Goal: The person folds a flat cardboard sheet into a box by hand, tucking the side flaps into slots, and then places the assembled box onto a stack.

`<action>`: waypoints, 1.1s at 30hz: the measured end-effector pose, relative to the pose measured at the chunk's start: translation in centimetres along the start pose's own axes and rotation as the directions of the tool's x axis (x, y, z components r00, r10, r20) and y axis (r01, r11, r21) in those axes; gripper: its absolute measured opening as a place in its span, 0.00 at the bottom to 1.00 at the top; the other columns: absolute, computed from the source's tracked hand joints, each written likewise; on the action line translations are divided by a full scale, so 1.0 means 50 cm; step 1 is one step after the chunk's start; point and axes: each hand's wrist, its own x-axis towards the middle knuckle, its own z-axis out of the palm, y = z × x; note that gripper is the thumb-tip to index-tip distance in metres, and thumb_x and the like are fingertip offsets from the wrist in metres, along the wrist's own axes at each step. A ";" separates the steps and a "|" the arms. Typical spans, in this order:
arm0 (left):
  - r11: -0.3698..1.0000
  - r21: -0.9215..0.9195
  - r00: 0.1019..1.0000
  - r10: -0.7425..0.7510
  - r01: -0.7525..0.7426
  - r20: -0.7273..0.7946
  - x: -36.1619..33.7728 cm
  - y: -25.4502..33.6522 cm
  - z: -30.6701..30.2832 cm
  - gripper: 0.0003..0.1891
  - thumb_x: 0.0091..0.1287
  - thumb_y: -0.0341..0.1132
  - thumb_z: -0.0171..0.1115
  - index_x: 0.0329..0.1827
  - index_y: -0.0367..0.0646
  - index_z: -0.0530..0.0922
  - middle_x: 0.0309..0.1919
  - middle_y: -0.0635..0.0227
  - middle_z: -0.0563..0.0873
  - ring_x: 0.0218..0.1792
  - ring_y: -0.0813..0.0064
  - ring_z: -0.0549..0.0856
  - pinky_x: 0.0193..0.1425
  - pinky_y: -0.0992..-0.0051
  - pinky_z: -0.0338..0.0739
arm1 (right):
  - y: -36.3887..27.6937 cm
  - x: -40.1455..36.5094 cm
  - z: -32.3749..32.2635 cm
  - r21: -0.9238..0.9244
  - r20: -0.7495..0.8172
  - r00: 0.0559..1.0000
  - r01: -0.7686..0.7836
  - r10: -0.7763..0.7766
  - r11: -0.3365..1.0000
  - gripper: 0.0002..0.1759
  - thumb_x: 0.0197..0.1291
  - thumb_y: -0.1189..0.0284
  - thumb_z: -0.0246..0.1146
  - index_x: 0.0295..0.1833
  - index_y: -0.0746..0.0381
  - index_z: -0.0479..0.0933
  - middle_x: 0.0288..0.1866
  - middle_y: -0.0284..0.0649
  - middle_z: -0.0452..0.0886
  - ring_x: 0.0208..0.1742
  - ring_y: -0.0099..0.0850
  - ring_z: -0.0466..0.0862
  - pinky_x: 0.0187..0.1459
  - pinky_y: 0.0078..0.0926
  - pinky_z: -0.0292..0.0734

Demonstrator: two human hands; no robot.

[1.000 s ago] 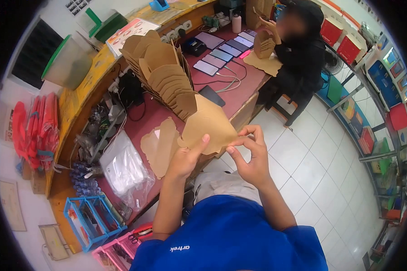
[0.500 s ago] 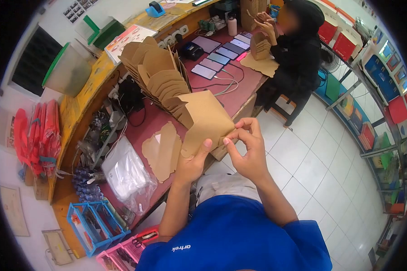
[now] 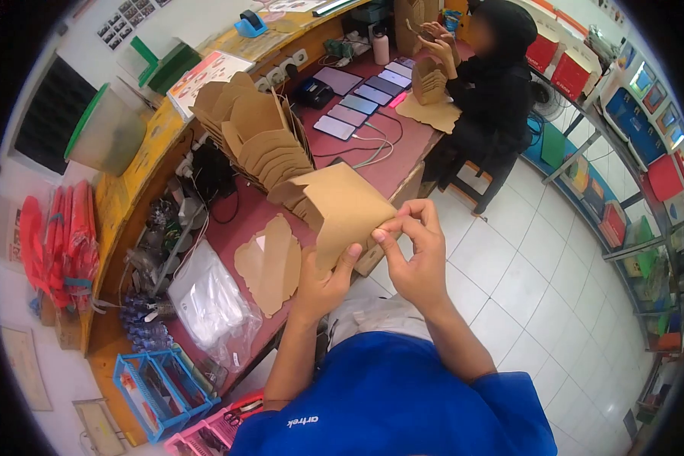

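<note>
A brown folded cardboard box (image 3: 347,199) is held up in front of me, tilted, over the near edge of the table. My left hand (image 3: 325,280) grips its lower left side, thumb on the outer face and the other fingers hidden behind. At the lower right corner, my right hand (image 3: 416,247) pinches the cardboard between thumb and fingers. Just behind the box stands a row of similar folded cardboard boxes (image 3: 270,144). A flat cardboard piece (image 3: 267,266) lies on the table to the left of my left hand.
Several phones (image 3: 363,104) with cables lie on the red tabletop (image 3: 330,144). Clear plastic bags (image 3: 211,292) sit near the left edge, above a blue basket (image 3: 163,387). A person in black (image 3: 488,91) sits across, hands raised near another cardboard box (image 3: 431,85).
The box has tipped slightly in my hands, its open left edge now lower. My right fingers have closed on the small tab at the corner. The whole view has shifted a little.
</note>
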 end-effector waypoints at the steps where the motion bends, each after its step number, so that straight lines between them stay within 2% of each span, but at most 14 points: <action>1: 1.000 -0.003 1.000 0.002 -0.002 0.000 0.005 0.005 0.003 0.11 0.77 0.33 0.63 0.54 0.34 0.85 0.38 0.65 0.90 0.37 0.77 0.83 0.43 0.72 0.77 | -0.004 0.004 0.002 -0.003 -0.001 1.000 0.002 -0.002 1.000 0.06 0.57 0.77 0.73 0.39 0.67 0.83 0.47 0.46 0.76 0.49 0.42 0.80 0.54 0.35 0.75; 4: 1.000 -0.031 1.000 0.007 -0.007 -0.026 0.015 0.013 0.007 0.12 0.78 0.34 0.62 0.54 0.34 0.84 0.40 0.64 0.90 0.37 0.77 0.83 0.43 0.72 0.77 | -0.013 0.010 0.008 -0.028 -0.048 0.998 0.036 -0.037 0.999 0.06 0.57 0.78 0.73 0.41 0.66 0.85 0.44 0.44 0.78 0.44 0.40 0.82 0.49 0.33 0.78; 7: 0.995 -0.091 0.998 0.047 -0.052 -0.052 0.019 -0.015 0.008 0.14 0.79 0.36 0.60 0.56 0.34 0.83 0.42 0.64 0.90 0.40 0.76 0.84 0.45 0.71 0.78 | -0.009 0.021 0.008 0.095 -0.051 0.998 -0.021 0.026 0.995 0.06 0.57 0.81 0.72 0.41 0.66 0.86 0.43 0.43 0.80 0.41 0.38 0.85 0.44 0.31 0.80; 9: 0.993 -0.120 0.999 -0.023 0.018 -0.037 0.012 -0.030 0.006 0.15 0.80 0.37 0.59 0.60 0.33 0.82 0.48 0.62 0.90 0.46 0.74 0.85 0.51 0.71 0.79 | 0.004 0.024 0.001 -0.028 0.007 0.996 0.086 -0.086 0.996 0.05 0.58 0.84 0.72 0.40 0.67 0.86 0.43 0.39 0.82 0.39 0.26 0.84 0.39 0.24 0.79; 10: 0.993 -0.120 0.999 -0.025 0.021 -0.034 0.012 -0.037 0.008 0.15 0.80 0.37 0.59 0.60 0.33 0.82 0.48 0.62 0.90 0.46 0.74 0.85 0.51 0.71 0.79 | 0.003 0.025 -0.001 -0.028 0.006 0.997 0.083 -0.083 0.996 0.05 0.58 0.84 0.72 0.40 0.67 0.86 0.43 0.39 0.82 0.39 0.26 0.84 0.39 0.24 0.79; 12: 0.920 -0.376 0.987 -0.147 0.113 -0.063 0.017 -0.042 0.015 0.16 0.81 0.37 0.58 0.61 0.34 0.80 0.51 0.63 0.89 0.51 0.74 0.85 0.57 0.71 0.78 | 0.000 0.035 -0.007 -0.058 0.035 0.984 0.174 -0.173 0.983 0.06 0.57 0.85 0.72 0.40 0.66 0.86 0.42 0.38 0.82 0.37 0.27 0.84 0.40 0.23 0.79; 13: 0.919 -0.378 0.987 -0.147 0.113 -0.062 0.020 -0.038 0.015 0.16 0.81 0.37 0.58 0.61 0.34 0.80 0.51 0.63 0.89 0.51 0.74 0.85 0.57 0.71 0.78 | 0.000 0.037 -0.012 -0.061 0.035 0.984 0.175 -0.173 0.983 0.06 0.57 0.85 0.72 0.40 0.66 0.86 0.42 0.38 0.82 0.37 0.27 0.84 0.40 0.23 0.79; 15: 0.970 -0.240 0.996 -0.062 0.044 -0.066 0.022 -0.024 0.011 0.16 0.81 0.37 0.57 0.62 0.34 0.80 0.52 0.63 0.88 0.53 0.74 0.84 0.60 0.71 0.77 | 0.001 0.037 -0.022 -0.014 0.111 0.986 0.126 -0.124 0.992 0.08 0.57 0.85 0.72 0.42 0.66 0.86 0.41 0.39 0.82 0.40 0.28 0.84 0.41 0.24 0.79; 19: 0.937 -0.328 0.990 -0.134 0.117 -0.030 0.021 -0.033 0.011 0.15 0.82 0.36 0.56 0.62 0.34 0.80 0.52 0.62 0.88 0.54 0.74 0.84 0.60 0.71 0.77 | 0.006 0.040 -0.031 0.049 0.112 0.991 0.067 -0.072 0.997 0.09 0.58 0.86 0.71 0.43 0.68 0.83 0.40 0.40 0.81 0.41 0.28 0.83 0.43 0.23 0.78; 21: 0.987 -0.158 0.999 0.000 0.005 0.035 0.025 -0.012 0.006 0.15 0.82 0.35 0.56 0.63 0.33 0.79 0.53 0.62 0.88 0.55 0.72 0.84 0.60 0.71 0.77 | 0.021 0.034 -0.028 0.125 0.077 0.997 -0.016 0.007 0.992 0.09 0.59 0.87 0.71 0.43 0.69 0.79 0.41 0.40 0.82 0.41 0.26 0.81 0.45 0.22 0.78; 24: 0.995 -0.093 0.999 0.034 -0.031 0.038 0.029 0.005 0.013 0.15 0.81 0.33 0.56 0.64 0.33 0.78 0.55 0.62 0.87 0.56 0.70 0.84 0.61 0.71 0.77 | 0.007 0.038 -0.019 0.108 0.011 1.000 0.022 -0.024 0.994 0.09 0.59 0.87 0.70 0.41 0.69 0.78 0.41 0.40 0.82 0.39 0.24 0.80 0.45 0.21 0.77; 31: 0.982 -0.186 1.000 0.022 -0.026 -0.022 0.028 -0.018 0.021 0.15 0.80 0.33 0.58 0.64 0.34 0.79 0.58 0.62 0.86 0.57 0.71 0.84 0.62 0.72 0.77 | 0.001 0.044 -0.009 0.068 0.000 0.996 0.092 -0.093 0.993 0.09 0.59 0.87 0.70 0.43 0.69 0.79 0.41 0.40 0.82 0.40 0.25 0.81 0.44 0.21 0.77; 33: 0.953 -0.302 0.999 -0.038 0.031 -0.019 0.023 -0.029 0.022 0.15 0.79 0.31 0.61 0.64 0.34 0.79 0.57 0.63 0.87 0.58 0.73 0.84 0.62 0.73 0.77 | -0.006 0.043 -0.010 0.071 -0.010 0.995 0.098 -0.098 0.993 0.12 0.56 0.85 0.73 0.45 0.67 0.80 0.41 0.39 0.80 0.39 0.24 0.79 0.43 0.21 0.75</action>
